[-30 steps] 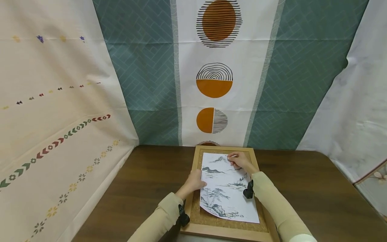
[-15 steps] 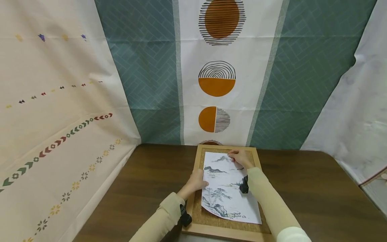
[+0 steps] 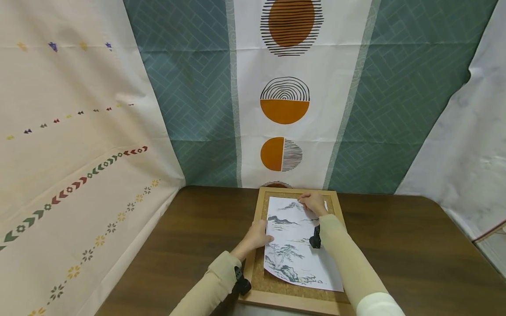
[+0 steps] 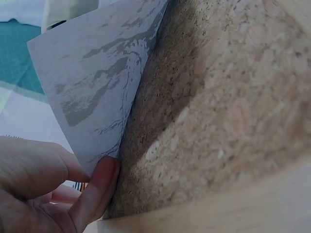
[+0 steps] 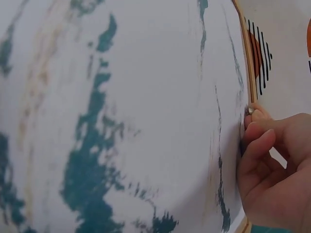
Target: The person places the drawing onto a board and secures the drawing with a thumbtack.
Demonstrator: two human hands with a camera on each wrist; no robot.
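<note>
A white sheet of paper [image 3: 292, 232] printed with an ink landscape lies over a wood-framed cork board [image 3: 272, 289]. Its lower left edge lifts off the cork. My left hand [image 3: 254, 237] pinches the sheet's left edge between thumb and fingers; the left wrist view shows that raised edge of the paper [image 4: 104, 82] above the bare cork [image 4: 233, 97]. Near the top of the sheet, my right hand [image 3: 314, 204] pinches a small pale, shiny pushpin [image 5: 250, 110] at the paper. The pin is mostly hidden by the fingertips, so whether its point is in the cork cannot be told.
The board rests on a dark brown wooden table [image 3: 197, 237], with more tabletop [image 3: 403, 250] to the right. A green and white patterned cloth [image 3: 197, 109] hangs behind. A cream cloth [image 3: 79, 175] borders the left side, and a pale cloth [image 3: 466, 145] the right.
My right forearm has shifted inward over the sheet, and the right hand has moved slightly up near the sheet's top. The left hand keeps its hold on the paper's edge.
</note>
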